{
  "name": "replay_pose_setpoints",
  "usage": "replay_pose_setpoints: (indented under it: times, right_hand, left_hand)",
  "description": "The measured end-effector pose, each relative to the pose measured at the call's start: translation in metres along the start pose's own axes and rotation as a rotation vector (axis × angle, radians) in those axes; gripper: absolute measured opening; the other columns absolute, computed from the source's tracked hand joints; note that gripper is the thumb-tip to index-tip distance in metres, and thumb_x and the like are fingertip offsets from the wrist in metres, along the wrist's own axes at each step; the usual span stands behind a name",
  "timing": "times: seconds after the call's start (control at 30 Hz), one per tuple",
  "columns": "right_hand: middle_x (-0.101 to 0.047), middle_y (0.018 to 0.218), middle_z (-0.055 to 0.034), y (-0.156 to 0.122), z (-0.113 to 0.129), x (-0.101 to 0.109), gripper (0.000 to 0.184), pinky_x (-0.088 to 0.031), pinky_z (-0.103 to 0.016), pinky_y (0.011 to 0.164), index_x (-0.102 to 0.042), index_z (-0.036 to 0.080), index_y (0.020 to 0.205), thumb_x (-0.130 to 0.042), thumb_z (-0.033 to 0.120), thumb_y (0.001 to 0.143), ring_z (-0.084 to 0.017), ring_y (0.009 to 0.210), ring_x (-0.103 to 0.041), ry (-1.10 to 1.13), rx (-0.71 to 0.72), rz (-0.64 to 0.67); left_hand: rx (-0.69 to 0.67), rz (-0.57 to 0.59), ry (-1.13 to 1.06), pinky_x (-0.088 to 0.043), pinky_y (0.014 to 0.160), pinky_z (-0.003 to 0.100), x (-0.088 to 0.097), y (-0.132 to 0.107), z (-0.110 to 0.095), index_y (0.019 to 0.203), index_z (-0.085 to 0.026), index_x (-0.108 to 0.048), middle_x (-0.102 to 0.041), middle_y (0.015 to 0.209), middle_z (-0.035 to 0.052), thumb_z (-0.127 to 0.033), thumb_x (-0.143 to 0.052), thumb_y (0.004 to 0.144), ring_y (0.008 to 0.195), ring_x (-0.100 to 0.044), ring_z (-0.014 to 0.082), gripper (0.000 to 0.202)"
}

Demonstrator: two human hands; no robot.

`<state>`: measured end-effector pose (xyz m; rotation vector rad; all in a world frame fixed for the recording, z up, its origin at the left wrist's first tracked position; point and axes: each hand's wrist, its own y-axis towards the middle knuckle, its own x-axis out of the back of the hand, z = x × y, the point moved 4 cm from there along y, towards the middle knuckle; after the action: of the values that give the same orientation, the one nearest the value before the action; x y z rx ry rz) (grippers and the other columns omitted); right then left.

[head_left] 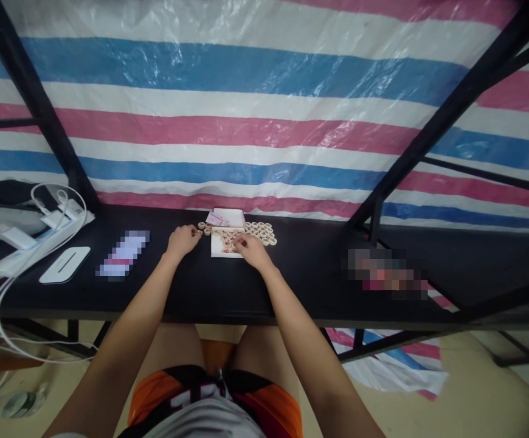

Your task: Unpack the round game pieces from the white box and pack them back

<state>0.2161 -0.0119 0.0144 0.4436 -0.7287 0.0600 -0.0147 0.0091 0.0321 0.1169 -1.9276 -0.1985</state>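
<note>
A shallow white box [219,252] lies on the black desk, with small red and cream pieces inside it. My right hand [252,250] reaches over the box's right side, its fingertips drawn together among those pieces; whatever they pinch is too small to make out. Just left of the box, my left hand [183,241] rests low with its fingers curled and pinched beside a few round, disc-like pieces [207,231]. Whether one is between those fingertips is hidden. To the right of the box, several more pale discs with dark markings [263,232] lie in a cluster.
Behind the box stands a white lid-like tray [230,217] with a pink printed slip [217,219]. A blurred phone-like item [123,255], a white flat device [65,264] and a power strip with cables [41,243] sit left. Black frame bars [433,125] rise at the right.
</note>
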Motion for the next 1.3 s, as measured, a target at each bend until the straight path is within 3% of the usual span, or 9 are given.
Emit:
replay_pose_setpoints:
  times: [0.53, 1.03, 1.13, 1.2, 1.3]
  right_hand:
    - [-0.067, 0.074, -0.0009, 0.000, 0.000, 0.000, 0.015, -0.043, -0.024, 0.069, -0.066, 0.018, 0.083, -0.052, 0.017, 0.079, -0.014, 0.067, -0.058, -0.011, -0.003, -0.003]
    - [-0.066, 0.072, -0.0012, 0.000, 0.001, -0.001, 0.015, -0.042, -0.025, 0.069, -0.067, 0.018, 0.083, -0.052, 0.017, 0.079, -0.014, 0.066, -0.058, -0.016, -0.003, 0.008]
    - [-0.066, 0.073, -0.0010, 0.000, 0.000, -0.001, 0.015, -0.042, -0.025, 0.070, -0.067, 0.018, 0.083, -0.052, 0.017, 0.079, -0.014, 0.066, -0.057, -0.021, -0.001, 0.000]
    - [-0.066, 0.074, -0.0011, 0.000, 0.000, -0.001, 0.016, -0.042, -0.024, 0.070, -0.066, 0.018, 0.083, -0.052, 0.016, 0.079, -0.014, 0.067, -0.057, -0.015, 0.000, -0.001]
    - [-0.066, 0.075, -0.0011, 0.000, 0.001, -0.001, 0.016, -0.042, -0.024, 0.069, -0.066, 0.018, 0.084, -0.051, 0.016, 0.079, -0.014, 0.068, -0.058, -0.004, 0.006, 0.008]
  left_hand:
    - [-0.101, 0.042, 0.028, -0.043, 0.091, 0.038, -0.010, 0.003, -0.002, 0.116, -0.021, -0.065, -0.064, 0.117, 0.0131, -0.039, -0.046, 0.088, 0.110, -0.056, 0.0299, 0.039]
    - [-0.115, 0.075, 0.103, -0.043, 0.090, 0.044, -0.014, 0.003, -0.002, 0.124, -0.019, -0.059, -0.060, 0.118, 0.0147, -0.039, -0.046, 0.087, 0.110, -0.052, 0.0338, 0.045]
    - [-0.119, 0.034, 0.072, -0.043, 0.090, 0.045, -0.010, 0.002, -0.004, 0.127, -0.019, -0.057, -0.060, 0.117, 0.0153, -0.037, -0.049, 0.086, 0.108, -0.052, 0.0337, 0.046]
    - [-0.172, -0.033, 0.003, -0.043, 0.091, 0.043, -0.006, 0.000, -0.010, 0.126, -0.020, -0.057, -0.060, 0.115, 0.0135, -0.036, -0.049, 0.087, 0.105, -0.053, 0.0308, 0.044]
    - [-0.363, -0.067, -0.119, -0.041, 0.094, 0.039, -0.005, -0.004, -0.025, 0.116, -0.021, -0.064, -0.062, 0.111, 0.0088, -0.036, -0.046, 0.089, 0.103, -0.054, 0.0251, 0.035]
